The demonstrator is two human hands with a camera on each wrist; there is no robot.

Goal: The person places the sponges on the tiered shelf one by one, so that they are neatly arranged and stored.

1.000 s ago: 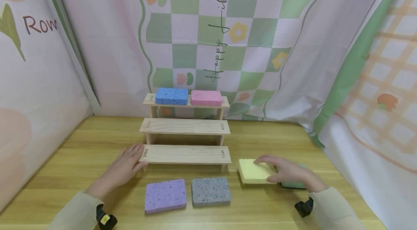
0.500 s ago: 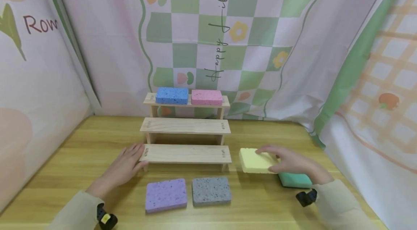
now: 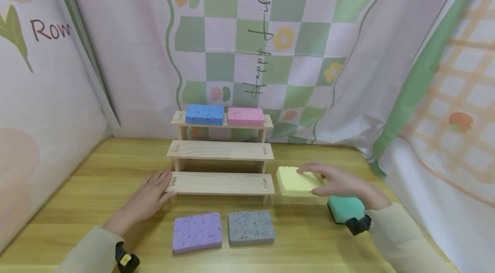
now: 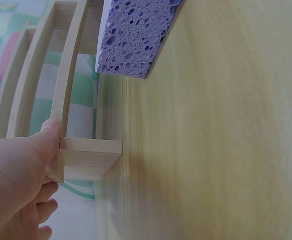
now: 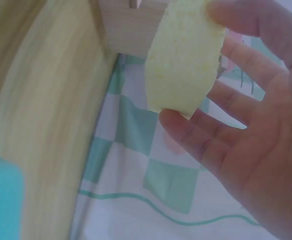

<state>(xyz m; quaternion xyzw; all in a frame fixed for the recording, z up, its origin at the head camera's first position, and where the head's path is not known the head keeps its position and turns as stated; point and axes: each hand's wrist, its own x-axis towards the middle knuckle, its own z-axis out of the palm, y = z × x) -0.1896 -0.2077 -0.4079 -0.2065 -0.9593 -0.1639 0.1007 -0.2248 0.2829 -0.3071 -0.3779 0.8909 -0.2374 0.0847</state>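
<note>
Left hand (image 3: 143, 200): thumb and fingers pinch left end of rack (image 3: 220, 150), likely steadying it.
Right hand (image 3: 340, 183): half-spread fingers grip sponge (image 3: 293, 182) right of rack, likely keeping it level.

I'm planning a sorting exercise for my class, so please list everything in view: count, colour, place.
Wooden table: one, yellowish brown, lower half.
Wooden rack: one, pale, on table.
Blue sponge: one, blue, top step, left.
Pink sponge: one, pink, top step, right.
Yellow sponge: one, pale yellow, in right hand.
Purple sponge: one, purple, before the rack.
Grey sponge: one, grey, right of purple.
Green sponge: one, green, table's right side.
Patterned cloths: several, mostly white and green, back and sides.
Wrist devices: two, black, lower left and right.
Sleeves: two, beige, lower left and right.
Left hand: one, gripping bottom step, left end.
Right hand: one, holding yellow sponge.
</note>
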